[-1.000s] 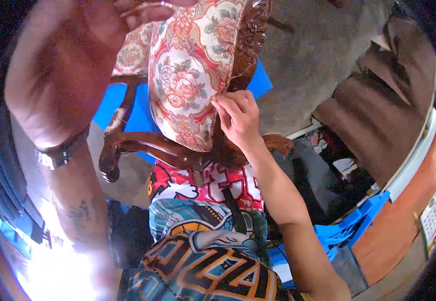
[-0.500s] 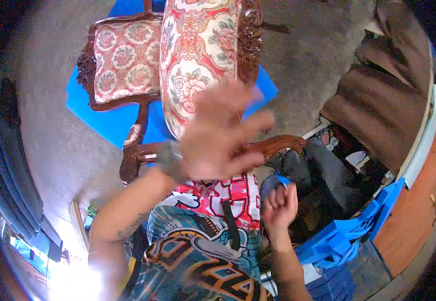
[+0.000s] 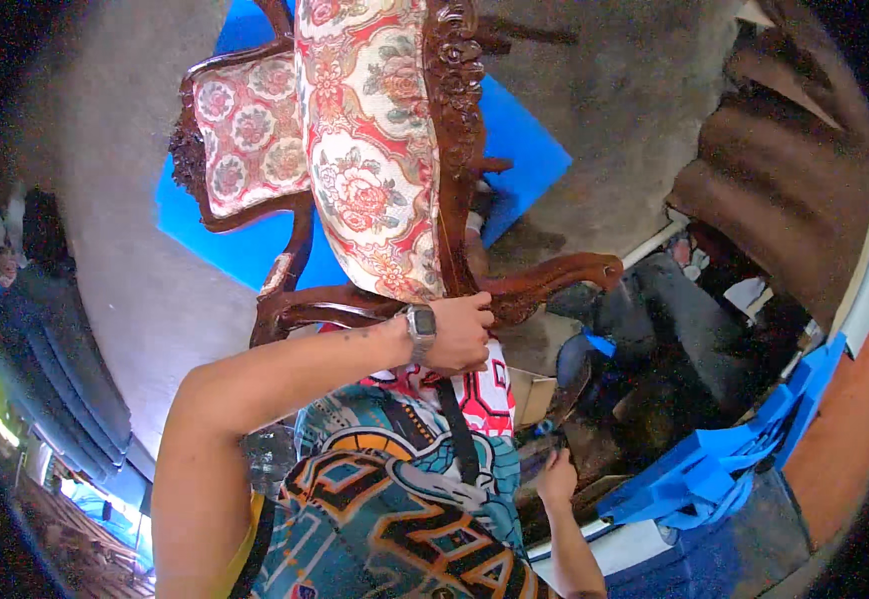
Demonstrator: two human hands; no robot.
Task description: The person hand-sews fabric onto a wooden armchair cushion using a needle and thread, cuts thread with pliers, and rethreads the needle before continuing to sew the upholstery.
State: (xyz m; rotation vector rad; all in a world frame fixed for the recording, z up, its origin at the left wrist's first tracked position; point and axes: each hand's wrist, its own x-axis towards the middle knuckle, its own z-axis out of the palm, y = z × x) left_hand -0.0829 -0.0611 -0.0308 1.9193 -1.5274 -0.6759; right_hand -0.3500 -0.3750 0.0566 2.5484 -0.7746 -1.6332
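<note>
A dark carved wooden chair (image 3: 454, 110) with floral upholstery lies in front of me. Its patterned seat (image 3: 364, 170) is turned toward me, and the smaller padded back (image 3: 252, 130) is at the left. My left hand (image 3: 462, 334), with a watch on the wrist, is at the near corner of the seat. Its fingers are bent together against the wood and fabric edge; anything pinched in them is hidden. A thin thread-like line runs along the seat edge above it. Low at the right, my right hand (image 3: 556, 481) is closed by a small dark object with a blue part (image 3: 544, 428), too unclear to name.
Blue sheeting (image 3: 524, 150) lies under the chair on the grey floor. Brown cloth (image 3: 774, 190) hangs at the right, above dark fabric scraps (image 3: 679, 319). Blue foam strips (image 3: 709, 469) are heaped at lower right. Dark folded fabric (image 3: 45, 329) stands at the left.
My left hand, blurred and spread above the seat before, has come down onto its near corner with fingers drawn in. My right hand has moved lower. The chair has shifted slightly left in view.
</note>
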